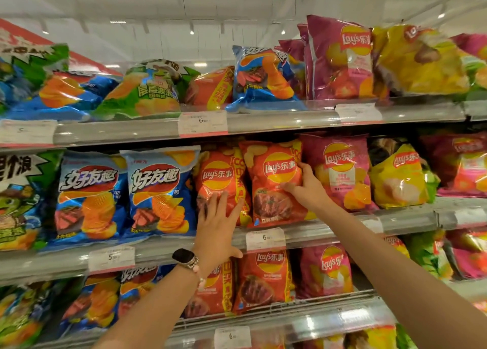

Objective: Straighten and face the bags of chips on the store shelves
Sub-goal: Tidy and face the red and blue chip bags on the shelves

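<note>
Right hand (307,186) grips the front red bag (276,185) by its edge; left hand (218,224) lies flat, fingers spread, on the neighbouring red bag (218,174).

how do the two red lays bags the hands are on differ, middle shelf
The left red bag sits further back, partly hidden behind its neighbour; the right red bag stands in front, fully showing and tilted slightly. The left hand lies flat on the left red bag with straight fingers; the right hand grips the right red bag by its right edge. Both are red, carry the same logo, and stand on the middle shelf.
</note>
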`<state>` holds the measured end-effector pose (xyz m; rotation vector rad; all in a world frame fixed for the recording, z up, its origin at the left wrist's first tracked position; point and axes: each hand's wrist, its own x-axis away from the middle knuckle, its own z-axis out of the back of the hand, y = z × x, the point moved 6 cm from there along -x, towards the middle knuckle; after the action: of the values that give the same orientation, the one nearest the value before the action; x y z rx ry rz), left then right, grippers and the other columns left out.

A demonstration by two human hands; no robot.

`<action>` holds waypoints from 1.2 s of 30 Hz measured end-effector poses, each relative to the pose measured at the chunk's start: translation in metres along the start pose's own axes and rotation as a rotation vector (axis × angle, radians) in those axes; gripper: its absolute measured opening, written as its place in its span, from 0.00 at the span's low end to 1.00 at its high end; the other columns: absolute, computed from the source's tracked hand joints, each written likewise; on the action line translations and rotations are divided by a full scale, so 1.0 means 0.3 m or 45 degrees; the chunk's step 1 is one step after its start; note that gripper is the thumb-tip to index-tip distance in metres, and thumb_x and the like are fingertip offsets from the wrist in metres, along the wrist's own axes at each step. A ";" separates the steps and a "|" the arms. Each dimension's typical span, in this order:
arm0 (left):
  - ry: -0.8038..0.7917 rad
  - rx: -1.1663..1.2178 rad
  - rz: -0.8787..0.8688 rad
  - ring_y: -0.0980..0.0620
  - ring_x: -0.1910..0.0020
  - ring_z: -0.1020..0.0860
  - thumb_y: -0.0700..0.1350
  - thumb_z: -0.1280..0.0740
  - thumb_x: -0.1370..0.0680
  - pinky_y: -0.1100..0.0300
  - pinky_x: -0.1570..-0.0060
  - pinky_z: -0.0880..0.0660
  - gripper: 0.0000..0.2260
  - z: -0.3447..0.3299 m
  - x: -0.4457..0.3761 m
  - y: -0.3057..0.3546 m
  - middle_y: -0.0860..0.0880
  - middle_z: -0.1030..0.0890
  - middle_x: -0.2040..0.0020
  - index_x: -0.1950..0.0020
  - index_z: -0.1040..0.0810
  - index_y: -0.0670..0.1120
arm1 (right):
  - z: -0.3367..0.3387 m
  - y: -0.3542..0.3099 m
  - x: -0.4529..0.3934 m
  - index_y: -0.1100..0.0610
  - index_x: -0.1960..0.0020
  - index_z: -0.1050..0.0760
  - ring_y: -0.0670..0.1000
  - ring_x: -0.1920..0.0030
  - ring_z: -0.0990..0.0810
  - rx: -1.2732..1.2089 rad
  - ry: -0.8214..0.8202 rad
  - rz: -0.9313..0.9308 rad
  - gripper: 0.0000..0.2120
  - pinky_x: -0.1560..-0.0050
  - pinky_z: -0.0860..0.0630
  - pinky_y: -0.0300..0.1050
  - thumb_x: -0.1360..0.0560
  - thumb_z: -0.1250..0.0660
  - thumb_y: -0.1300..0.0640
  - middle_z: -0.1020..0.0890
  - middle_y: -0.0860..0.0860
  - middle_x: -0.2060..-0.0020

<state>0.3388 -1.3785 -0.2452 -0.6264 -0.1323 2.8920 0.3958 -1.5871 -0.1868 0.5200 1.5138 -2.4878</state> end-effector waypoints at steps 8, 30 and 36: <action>-0.023 -0.035 0.006 0.41 0.23 0.61 0.61 0.26 0.33 0.40 0.27 0.54 0.52 0.010 0.013 0.006 0.44 0.60 0.22 0.22 0.58 0.53 | -0.011 0.003 0.006 0.54 0.24 0.48 0.58 0.34 0.29 0.107 -0.005 0.018 0.38 0.36 0.31 0.49 0.26 0.31 0.49 0.30 0.56 0.32; 0.844 -0.074 -0.208 0.38 0.34 0.34 0.57 0.23 0.37 0.41 0.37 0.36 0.39 0.657 -0.105 -0.133 0.40 0.31 0.34 0.31 0.34 0.47 | 0.076 -0.601 0.096 0.61 0.41 0.26 0.49 0.45 0.28 0.207 0.451 1.121 0.16 0.45 0.32 0.37 0.27 0.36 0.60 0.27 0.55 0.44; 0.523 -0.100 -0.120 0.44 0.31 0.37 0.61 0.28 0.31 0.46 0.32 0.43 0.42 0.648 -0.206 -0.220 0.46 0.33 0.31 0.23 0.46 0.57 | 0.127 -0.690 -0.111 0.51 0.29 0.37 0.60 0.32 0.35 0.588 0.594 0.733 0.35 0.39 0.29 0.59 0.31 0.30 0.41 0.38 0.57 0.30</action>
<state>0.3233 -1.3353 -0.0358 -1.1750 -0.2120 2.6130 0.3503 -1.5257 0.0123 1.4560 0.7030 -2.3053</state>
